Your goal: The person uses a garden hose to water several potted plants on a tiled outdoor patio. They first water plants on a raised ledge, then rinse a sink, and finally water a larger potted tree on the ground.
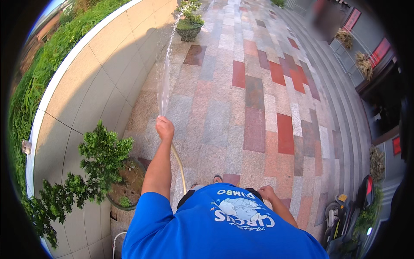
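Observation:
My left hand is stretched forward and closed around the end of a pale yellow garden hose. Water sprays from the hose's mouth in a fanned stream. It reaches a potted shrub in a dark planter beside the wall. From the hand the hose runs back down past my left side. My right hand hangs by my right hip with its fingers bent. Whether it grips anything cannot be made out.
A tiled wall with a white top runs along the left. Near my left arm stands a bonsai-like plant in a round pot. Multicoloured stone paving stretches ahead. Steps line the right, with a parked scooter nearby.

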Motion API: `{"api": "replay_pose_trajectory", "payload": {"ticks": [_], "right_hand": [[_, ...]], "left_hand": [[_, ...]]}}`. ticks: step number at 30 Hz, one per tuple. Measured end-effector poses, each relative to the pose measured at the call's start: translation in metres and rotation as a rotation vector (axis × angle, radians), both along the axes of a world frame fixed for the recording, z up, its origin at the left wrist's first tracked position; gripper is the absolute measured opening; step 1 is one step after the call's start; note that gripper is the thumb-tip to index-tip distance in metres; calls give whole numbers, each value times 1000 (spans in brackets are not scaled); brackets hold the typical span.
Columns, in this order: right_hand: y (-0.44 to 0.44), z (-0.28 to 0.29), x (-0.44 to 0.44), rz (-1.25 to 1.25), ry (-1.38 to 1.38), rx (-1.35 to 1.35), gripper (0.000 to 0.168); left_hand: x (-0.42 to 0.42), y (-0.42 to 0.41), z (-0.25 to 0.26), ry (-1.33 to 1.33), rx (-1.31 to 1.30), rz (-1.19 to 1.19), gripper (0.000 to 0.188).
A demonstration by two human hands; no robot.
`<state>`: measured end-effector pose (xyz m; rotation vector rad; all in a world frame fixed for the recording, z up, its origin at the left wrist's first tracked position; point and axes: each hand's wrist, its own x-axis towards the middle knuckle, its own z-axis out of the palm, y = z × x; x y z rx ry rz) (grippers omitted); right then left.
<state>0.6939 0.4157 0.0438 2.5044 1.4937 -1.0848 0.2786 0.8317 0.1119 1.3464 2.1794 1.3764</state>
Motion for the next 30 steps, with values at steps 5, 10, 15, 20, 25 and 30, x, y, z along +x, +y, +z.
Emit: {"api": "replay_pose_trajectory", "payload": {"ticks": [5,10,15,20,25,30], "right_hand": [[-5,1,-1,8,-14,10,36],[-8,8,-7,-11,-10,-39,34],[-9,6,-3,23,-8,-21,33],[-5,8,-5,-5,0,6,33],[-2,11,-10,-42,30,-33,35],[-3,11,-14,-8,28,-40,37]], "left_hand": [[0,1,-3,15,-57,-27,44],[-4,0,-9,0,-63,-45,44],[-5,0,-13,30,-49,-46,42],[-7,2,-19,41,-54,-34,40],[-5,2,-17,26,-36,-18,39],[-3,3,-21,-5,-7,-1,42]]}}
